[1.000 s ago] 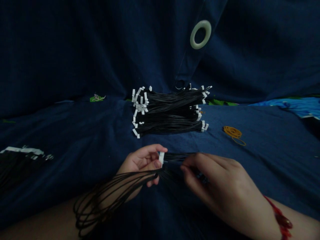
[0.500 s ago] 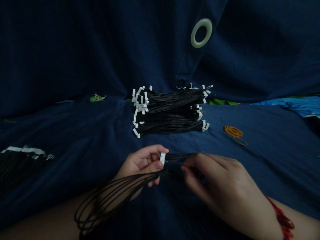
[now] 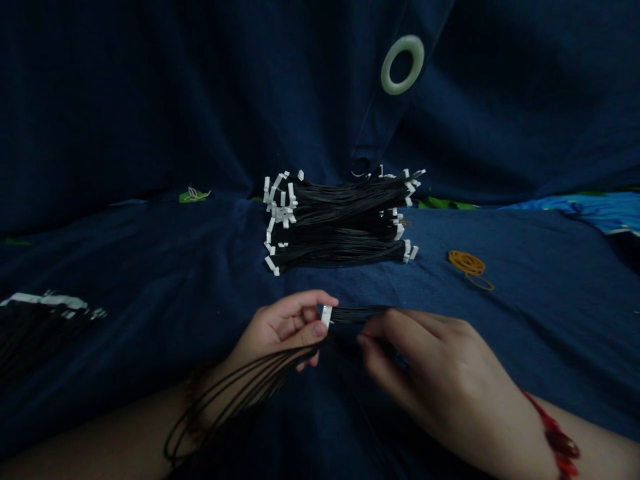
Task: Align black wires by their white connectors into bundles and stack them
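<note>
The white connector [image 3: 326, 315] was a small, slim block, tilted slightly off upright, standing low in the middle of the view above the blue cloth. The left hand [image 3: 287, 333] pinched it between thumb and forefinger, its other fingers curled behind. Thin black wires [image 3: 355, 313] ran from it in a flat, close row toward the right hand [image 3: 437, 377], whose thumb and forefinger were drawn near each other; whether they gripped a wire could not be told. More dark strands fanned back in loose loops [image 3: 296, 351] across the left wrist. Beyond the hands, a strip of blue cloth [image 3: 525, 267] separated them from the pile of wire bundles [image 3: 345, 197], its white ends jutting unevenly at both sides. A wider stretch of cloth reached right, past the coiled yellow-brown bands [image 3: 467, 261]. Dark hanging fabric [image 3: 150, 100] bounded the back, and another wire bundle [image 3: 50, 301] lay at the left edge.
</note>
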`<state>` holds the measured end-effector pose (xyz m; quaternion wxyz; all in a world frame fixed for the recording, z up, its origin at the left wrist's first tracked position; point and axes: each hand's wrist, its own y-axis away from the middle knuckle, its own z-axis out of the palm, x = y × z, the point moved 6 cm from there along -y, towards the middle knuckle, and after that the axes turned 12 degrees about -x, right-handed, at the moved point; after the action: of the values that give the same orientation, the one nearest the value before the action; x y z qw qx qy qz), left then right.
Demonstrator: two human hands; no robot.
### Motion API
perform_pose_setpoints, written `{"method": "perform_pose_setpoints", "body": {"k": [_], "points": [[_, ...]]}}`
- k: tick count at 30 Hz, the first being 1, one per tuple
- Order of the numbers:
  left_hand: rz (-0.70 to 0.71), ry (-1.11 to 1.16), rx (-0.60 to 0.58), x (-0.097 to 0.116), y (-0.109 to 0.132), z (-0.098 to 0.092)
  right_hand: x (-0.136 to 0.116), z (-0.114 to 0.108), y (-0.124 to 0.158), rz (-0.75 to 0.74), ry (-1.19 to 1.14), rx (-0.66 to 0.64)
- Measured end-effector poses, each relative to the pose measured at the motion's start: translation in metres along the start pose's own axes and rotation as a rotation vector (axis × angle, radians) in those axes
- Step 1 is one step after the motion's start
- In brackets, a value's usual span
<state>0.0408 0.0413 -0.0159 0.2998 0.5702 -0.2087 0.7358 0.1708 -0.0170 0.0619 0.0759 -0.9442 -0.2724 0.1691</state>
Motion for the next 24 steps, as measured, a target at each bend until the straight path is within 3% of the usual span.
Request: {"method": "perform_pose_setpoints", "body": {"k": [13, 17, 24], "points": [[-0.050, 0.030, -0.002, 0.001, 0.004, 0.011, -0.002, 0.012, -0.001, -0.041, -0.011, -0.049], [-0.033, 0.017, 0.019, 0.000, 0.001, 0.007, -0.004, 0.008, -0.001, -0.056, 0.099, -0.032], [-0.042, -0.023, 0.045, -0.007, -0.005, -0.008, -0.023, -0.007, 0.000, -0.292, 0.315, 0.018]]}}
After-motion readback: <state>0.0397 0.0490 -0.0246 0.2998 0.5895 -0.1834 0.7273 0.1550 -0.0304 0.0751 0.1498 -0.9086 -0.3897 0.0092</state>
